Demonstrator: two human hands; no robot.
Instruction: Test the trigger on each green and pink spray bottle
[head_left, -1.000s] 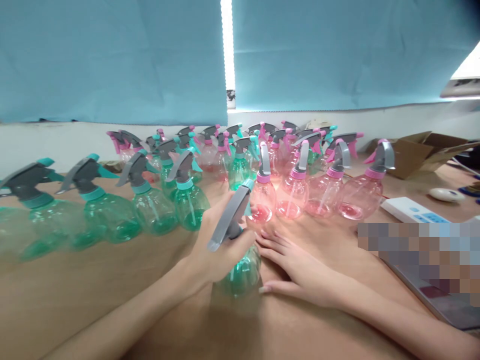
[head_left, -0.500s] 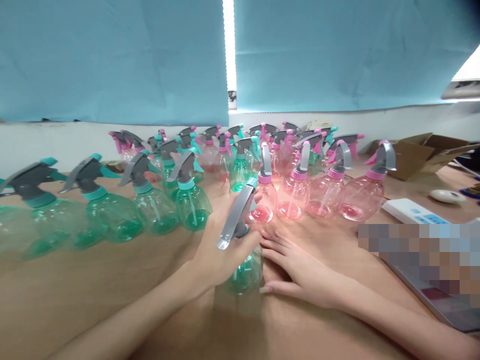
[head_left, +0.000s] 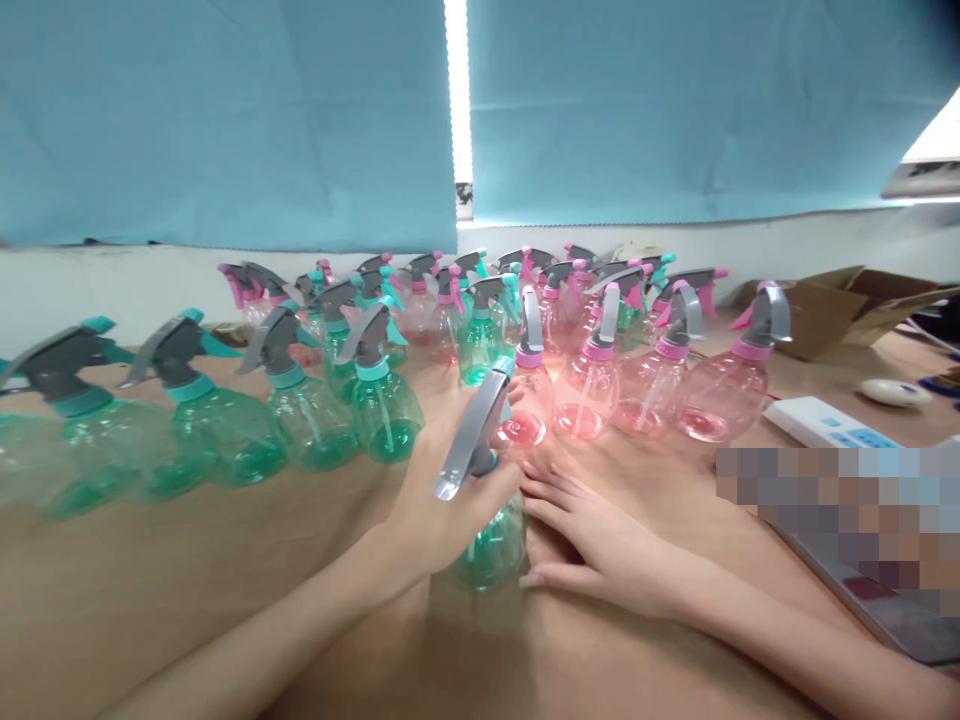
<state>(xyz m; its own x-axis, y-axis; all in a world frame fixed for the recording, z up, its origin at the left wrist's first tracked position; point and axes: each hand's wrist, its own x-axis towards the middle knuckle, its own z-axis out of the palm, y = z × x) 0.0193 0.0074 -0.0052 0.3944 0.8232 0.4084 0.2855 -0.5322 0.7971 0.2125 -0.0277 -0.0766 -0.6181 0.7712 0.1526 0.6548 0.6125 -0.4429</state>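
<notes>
My left hand (head_left: 442, 490) is closed round the neck of a green spray bottle (head_left: 491, 550) with a grey head, which stands upright on the wooden table (head_left: 337, 620). Its collar is mostly hidden by my fingers. Close on the right, my right hand (head_left: 600, 540) lies palm down on the table, fingers stretched out, with nothing in it. Whether its fingertips touch the bottle I cannot tell. Just beyond my hands stands a pink spray bottle (head_left: 529, 400). Left of my left hand is another green spray bottle (head_left: 386, 410) with a turquoise collar.
A row of green spray bottles (head_left: 225, 430) runs left, and pink ones (head_left: 724, 390) line the right. Several mixed bottles crowd behind. Further right are a cardboard box (head_left: 840, 310), a white computer mouse (head_left: 895, 393), a white box (head_left: 817, 422) and a partly blurred-out flat device (head_left: 885, 610).
</notes>
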